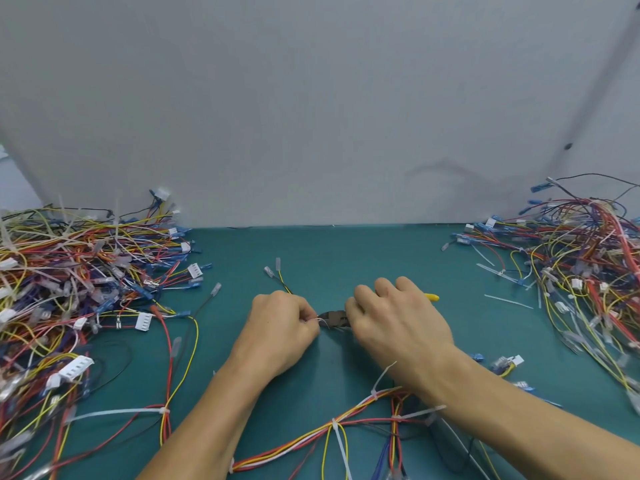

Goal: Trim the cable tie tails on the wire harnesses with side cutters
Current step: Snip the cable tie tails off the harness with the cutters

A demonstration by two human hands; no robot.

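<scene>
The right hand (398,327) covers the handles of the side cutters (335,318); only the dark head and one yellow handle tip (433,297) show. Whether the jaws stand apart or closed cannot be told. The curled fingers of the left hand (280,323) hide the section of wire harness (283,285) they pinch; any cable tie there is too small to make out. The left pile (69,289) is cut off by the left edge, the right pile (588,271) by the right edge. The near harness (329,431) runs off the bottom edge. A dark bar (595,71) at upper right is blurred.
</scene>
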